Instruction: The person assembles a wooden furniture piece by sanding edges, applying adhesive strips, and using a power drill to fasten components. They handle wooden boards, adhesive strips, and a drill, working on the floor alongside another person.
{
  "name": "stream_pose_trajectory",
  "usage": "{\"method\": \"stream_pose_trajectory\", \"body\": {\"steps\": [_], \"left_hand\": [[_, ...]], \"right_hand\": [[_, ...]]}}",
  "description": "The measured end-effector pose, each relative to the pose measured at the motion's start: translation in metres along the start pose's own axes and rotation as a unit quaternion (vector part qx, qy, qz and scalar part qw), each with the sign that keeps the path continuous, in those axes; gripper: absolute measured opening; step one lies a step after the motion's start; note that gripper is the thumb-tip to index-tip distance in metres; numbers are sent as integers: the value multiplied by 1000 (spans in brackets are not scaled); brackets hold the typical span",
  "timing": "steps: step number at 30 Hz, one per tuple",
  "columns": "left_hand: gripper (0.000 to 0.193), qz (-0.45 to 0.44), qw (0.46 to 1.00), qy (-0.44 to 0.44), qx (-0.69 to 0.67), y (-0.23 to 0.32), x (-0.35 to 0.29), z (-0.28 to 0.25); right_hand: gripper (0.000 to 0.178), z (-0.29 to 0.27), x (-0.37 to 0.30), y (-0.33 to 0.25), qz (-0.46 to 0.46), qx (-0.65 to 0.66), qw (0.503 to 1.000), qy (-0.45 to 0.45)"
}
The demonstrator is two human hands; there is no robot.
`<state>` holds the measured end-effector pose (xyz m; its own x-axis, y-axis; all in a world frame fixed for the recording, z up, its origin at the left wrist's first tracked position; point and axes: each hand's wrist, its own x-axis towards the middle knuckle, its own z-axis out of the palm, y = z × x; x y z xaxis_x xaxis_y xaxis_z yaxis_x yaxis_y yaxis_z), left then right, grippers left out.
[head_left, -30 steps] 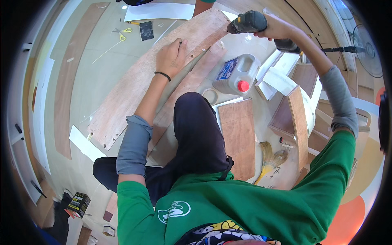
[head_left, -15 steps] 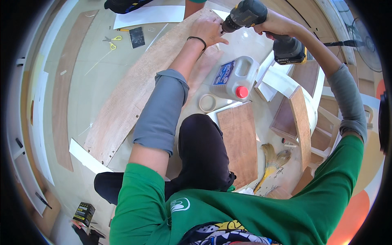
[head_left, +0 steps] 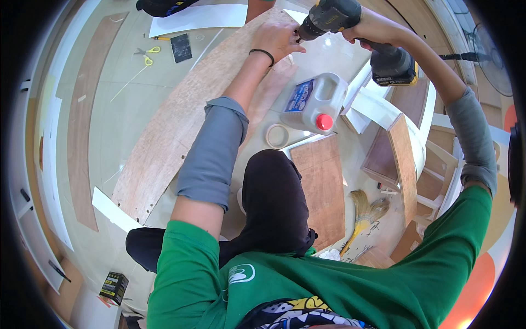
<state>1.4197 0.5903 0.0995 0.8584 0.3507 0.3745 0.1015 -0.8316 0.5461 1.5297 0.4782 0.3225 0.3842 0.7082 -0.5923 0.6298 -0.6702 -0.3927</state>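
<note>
bright, even indoor light, small white glare spots on the glossy pale tiled floor (head_left: pixel 170 82) near the fairly sharp black-and-grey power drill (head_left: pixel 333 17), a hot glint low on the rounded orange patch (head_left: pixel 475 288), dark cloth trousers (head_left: pixel 274 192) losing detail, fisheye-bowed edges, black corners, softer rim

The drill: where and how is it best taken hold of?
Probably the drill is best held by its handle, between the motor housing and the battery pack, coming from the right. The chuck points left toward the wooden board, so fingers on the handle sit clear of that end. The right hand grips it there.
</note>
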Motion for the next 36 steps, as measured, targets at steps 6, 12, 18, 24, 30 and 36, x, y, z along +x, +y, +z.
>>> {"method": "stream_pose_trajectory", "body": {"steps": [6, 12, 18, 24, 30, 36], "left_hand": [[51, -10, 999, -22, -24, -2, 4, -1], [40, -23, 999, -30, -29, 2, 2, -2], [37, -27, 999, -26, -37, 4, 1, 0], [34, -29, 998, -38, -28, 3, 1, -3], [33, -45, 998, -51, -18, 5, 0, -7], [36, -32, 997, -37, -54, 5, 0, -2]], "right_hand": [[27, 0, 6, 21, -14, -74, 996, 36], [27, -5, 11, 23, -18, -93, 995, 20], [24, -11, 3, 16, 18, -52, 998, 6], [22, -10, 1, 14, 9, -31, 999, 6], [23, -11, 0, 17, 12, -12, 1000, 14], [20, -14, -6, 20, 1, -5, 1000, 17]]}}
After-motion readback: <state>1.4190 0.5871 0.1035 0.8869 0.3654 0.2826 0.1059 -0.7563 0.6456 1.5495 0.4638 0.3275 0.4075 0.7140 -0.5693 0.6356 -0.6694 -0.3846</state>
